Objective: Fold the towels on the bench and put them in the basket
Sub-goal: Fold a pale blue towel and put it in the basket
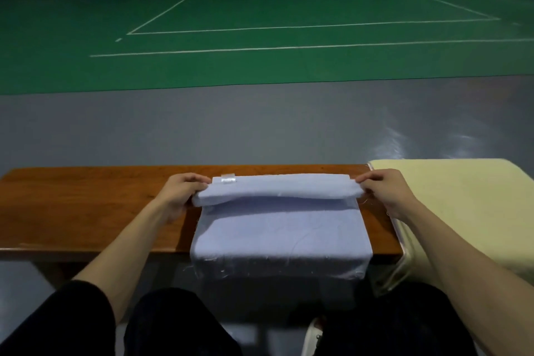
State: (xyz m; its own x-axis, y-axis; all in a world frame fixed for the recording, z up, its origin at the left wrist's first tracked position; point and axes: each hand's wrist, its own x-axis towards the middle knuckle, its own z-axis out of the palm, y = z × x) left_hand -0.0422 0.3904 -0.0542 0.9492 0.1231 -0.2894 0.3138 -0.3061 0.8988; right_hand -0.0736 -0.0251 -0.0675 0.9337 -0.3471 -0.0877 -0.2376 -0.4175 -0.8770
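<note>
— Where is the pale blue cloth towel [277, 235] laid?
— On the brown wooden desk [86, 205], between the hands.
— How is it held?
— Its folded end is pinched by the left hand [182, 191] and right hand [385, 191], one per corner, likely so the fold is kept square.

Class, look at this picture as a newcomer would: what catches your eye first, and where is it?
A pale blue towel lies across the middle of the wooden bench, its near edge hanging over the front. The left hand and right hand pinch the ends of its folded-over far part. A cream towel lies at the right end.
</note>
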